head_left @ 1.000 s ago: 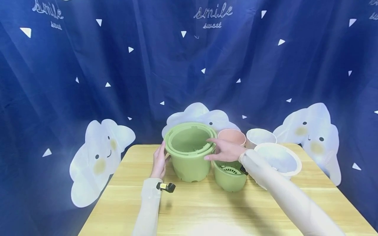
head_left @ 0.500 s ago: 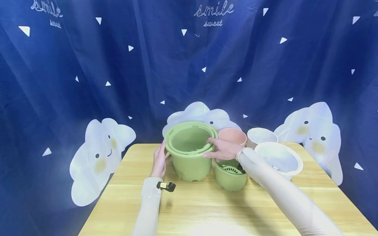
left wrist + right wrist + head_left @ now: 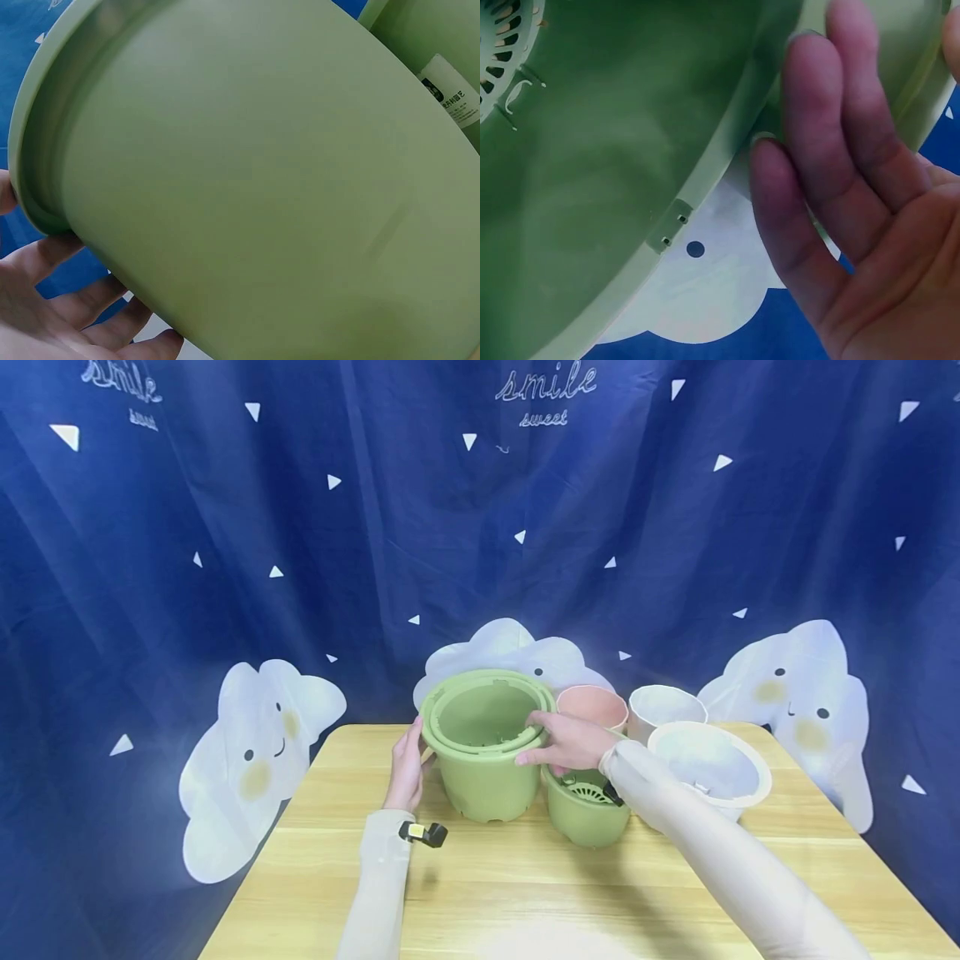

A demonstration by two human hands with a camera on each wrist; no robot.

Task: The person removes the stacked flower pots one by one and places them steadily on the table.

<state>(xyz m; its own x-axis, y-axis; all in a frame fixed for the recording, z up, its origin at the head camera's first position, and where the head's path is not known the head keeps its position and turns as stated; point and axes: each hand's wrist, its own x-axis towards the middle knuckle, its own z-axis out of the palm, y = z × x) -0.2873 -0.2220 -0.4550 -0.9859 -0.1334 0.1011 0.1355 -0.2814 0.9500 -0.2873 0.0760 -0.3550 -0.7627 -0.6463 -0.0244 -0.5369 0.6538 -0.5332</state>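
A large green flowerpot (image 3: 483, 785) stands upright on the table, with more green rims nested inside its mouth. My left hand (image 3: 407, 772) holds its left side; in the left wrist view the thumb is at the rim and the fingers (image 3: 124, 324) lie under it, against the wall. My right hand (image 3: 573, 743) grips the pot's right rim, index finger over the edge and thumb in front. In the right wrist view its other fingers (image 3: 810, 112) bend down beside the rim of a smaller green flowerpot (image 3: 588, 822), which has a slotted bottom.
Behind the right hand stand a pink pot (image 3: 592, 703) and a white pot (image 3: 666, 706). A wider white pot (image 3: 761, 781) sits under the right forearm, in front of them. The wooden table (image 3: 480, 893) ends at a blue curtain (image 3: 420, 527) with cloud prints.
My right hand has lowered a little, and its thumb and fingers have drawn in on the large pot's rim. The left hand and the pots stay in place.
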